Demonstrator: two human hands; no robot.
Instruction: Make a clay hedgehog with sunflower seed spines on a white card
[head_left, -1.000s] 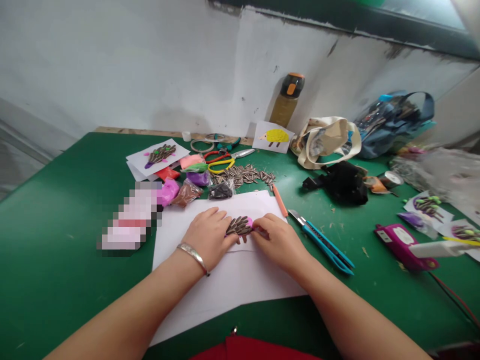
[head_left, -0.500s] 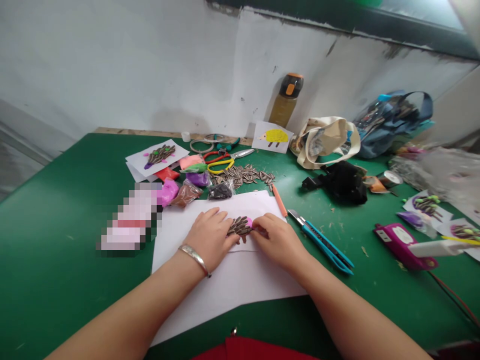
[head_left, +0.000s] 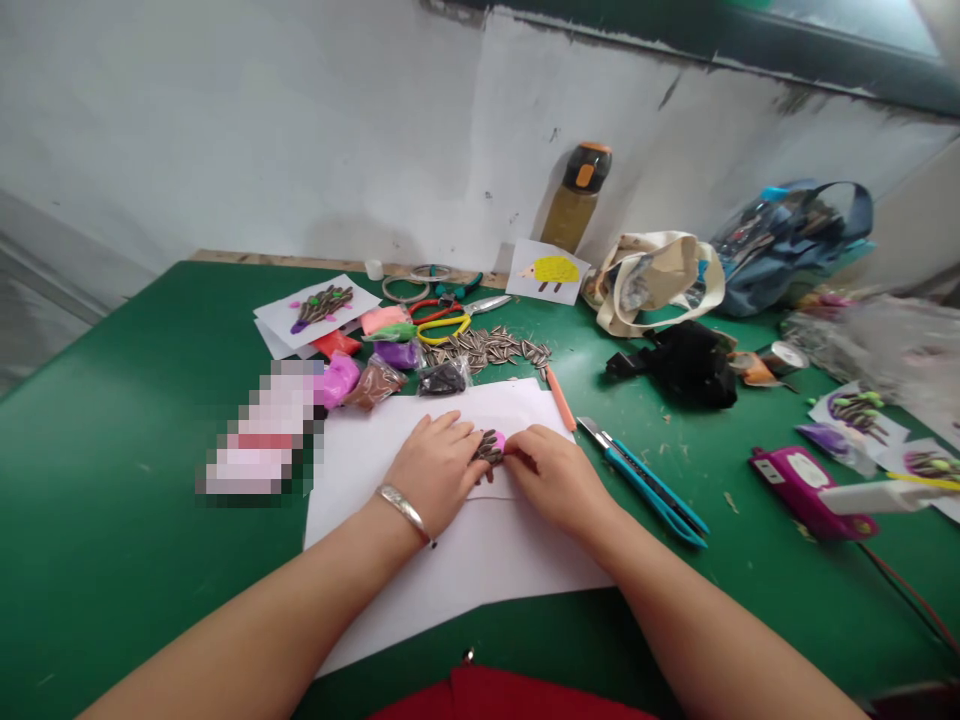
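Note:
White paper [head_left: 517, 560] lies in front of me with a smaller sheet on top. On it is a small figure of striped seeds [head_left: 489, 448] with a pink clay part [head_left: 501, 440] at its right end and brown bits below. My left hand [head_left: 436, 465], with a silver bangle at the wrist, lies flat over the figure's left part, fingers spread. My right hand [head_left: 551, 470] is at the figure's right end, thumb and fingertips pinched together. Whatever is between those fingertips is too small to make out.
Behind the paper are a seed pile [head_left: 487, 348], bagged clay [head_left: 379, 380] and yellow-handled scissors [head_left: 450, 322]. A blue cutter [head_left: 652, 485] and a magenta device [head_left: 810, 490] lie right. A bottle [head_left: 576, 200] and cloth bag [head_left: 652, 280] stand behind.
My left hand has slid right over the seed figure and now covers more of it. My right hand stays pinched at the pink end, almost unmoved.

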